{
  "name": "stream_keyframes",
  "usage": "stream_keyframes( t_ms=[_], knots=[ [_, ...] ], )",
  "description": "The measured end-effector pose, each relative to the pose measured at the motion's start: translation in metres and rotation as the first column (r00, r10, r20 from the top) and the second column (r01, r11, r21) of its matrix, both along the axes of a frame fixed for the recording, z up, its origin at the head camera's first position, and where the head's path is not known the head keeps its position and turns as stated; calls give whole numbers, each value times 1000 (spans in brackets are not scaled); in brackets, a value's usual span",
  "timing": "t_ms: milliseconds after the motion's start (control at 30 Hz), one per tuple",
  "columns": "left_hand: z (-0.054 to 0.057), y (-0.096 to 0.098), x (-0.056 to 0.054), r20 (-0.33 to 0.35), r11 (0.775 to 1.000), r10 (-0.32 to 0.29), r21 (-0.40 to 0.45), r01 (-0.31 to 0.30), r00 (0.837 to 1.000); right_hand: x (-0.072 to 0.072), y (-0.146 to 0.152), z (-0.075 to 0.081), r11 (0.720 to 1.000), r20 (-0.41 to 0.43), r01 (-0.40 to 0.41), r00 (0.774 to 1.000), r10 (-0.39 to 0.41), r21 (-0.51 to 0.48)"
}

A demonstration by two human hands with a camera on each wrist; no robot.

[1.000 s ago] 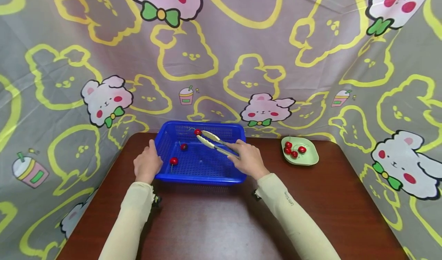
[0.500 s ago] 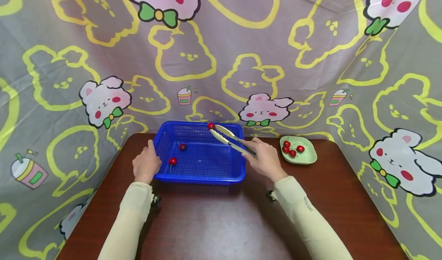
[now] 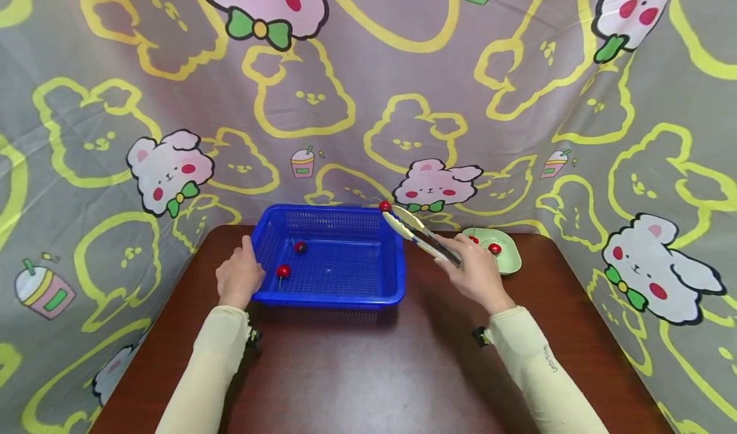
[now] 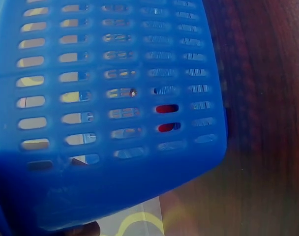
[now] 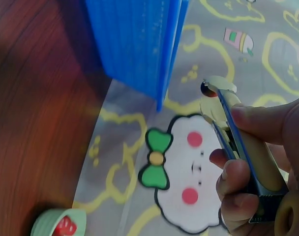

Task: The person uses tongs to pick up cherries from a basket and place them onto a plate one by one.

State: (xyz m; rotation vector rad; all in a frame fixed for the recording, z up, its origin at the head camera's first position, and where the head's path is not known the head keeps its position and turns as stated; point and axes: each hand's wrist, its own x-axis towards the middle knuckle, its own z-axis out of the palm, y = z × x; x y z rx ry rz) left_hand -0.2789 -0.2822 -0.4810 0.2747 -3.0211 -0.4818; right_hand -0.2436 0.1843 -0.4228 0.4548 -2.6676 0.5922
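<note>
My left hand [image 3: 240, 274] holds the left rim of a blue slotted plastic basket [image 3: 328, 303]; in the left wrist view its side wall [image 4: 95, 172] fills most of the frame. Two red cherries [image 3: 283, 271] lie on the basket's left floor. My right hand [image 3: 475, 271] grips a pair of tongs [image 3: 428, 243] with cream tips, thumb on one arm and fingers curled round the other. Between the tong tips is one cherry [image 3: 385, 207], raised near the basket's back right corner. The right wrist view shows that cherry [image 5: 208, 90] dark and partly covered by a tip.
A pale green dish [image 3: 510, 262] with cherries [image 3: 494, 249] stands at the back right, partly hidden behind my right hand. The brown wooden table [image 3: 345, 370] meets a grey cartoon-print cloth [image 3: 340, 133] at the back and on both sides.
The right hand has carried the tongs and cherry rightward, from over the basket's middle to its back right corner, now overlapping the dish. The left hand stays on the rim.
</note>
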Motion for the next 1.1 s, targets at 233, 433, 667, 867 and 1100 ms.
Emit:
stream_keyframes(
  t_ms=[233,433,667,867,1100],
  knots=[
    [-2,-1,1,-16,1000,-4,-5,4,1000,8,38,-1,998,-4,59,998,-59,-11],
    [0,0,-1,-13,1000,4,-10,-4,1000,17,77,-2,989,-24,146,989,-147,-9],
    [1,2,-1,-10,1000,10,1,-10,1000,29,119,-10,969,32,247,968,-247,10],
    [2,6,-1,-16,1000,9,3,-9,1000,39,145,-21,947,105,320,941,-322,37],
    [3,6,0,-21,1000,12,-3,-12,1000,44,161,-35,939,187,340,920,-345,60]
  ],
)
